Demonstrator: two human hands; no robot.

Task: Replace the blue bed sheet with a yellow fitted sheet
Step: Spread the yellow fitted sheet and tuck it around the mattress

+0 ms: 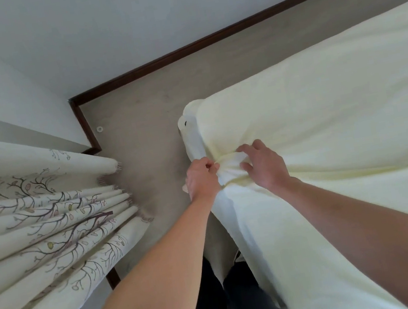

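A pale yellow fitted sheet (327, 116) covers the top of the bed on the right. Its edge is bunched along the bed's left side, below the near corner, where white mattress (192, 140) shows. My left hand (200, 178) grips the bunched edge of the sheet in a fist at the mattress side. My right hand (264, 162) lies just to its right with fingers curled into the gathered fabric on top. No blue sheet is in view.
A cream curtain (46, 223) printed with branches hangs at the left, close to my left arm. Beige floor (143, 126) runs between curtain and bed, bounded by a dark skirting board (204, 38) and white wall. My dark trouser legs (234, 299) stand beside the bed.
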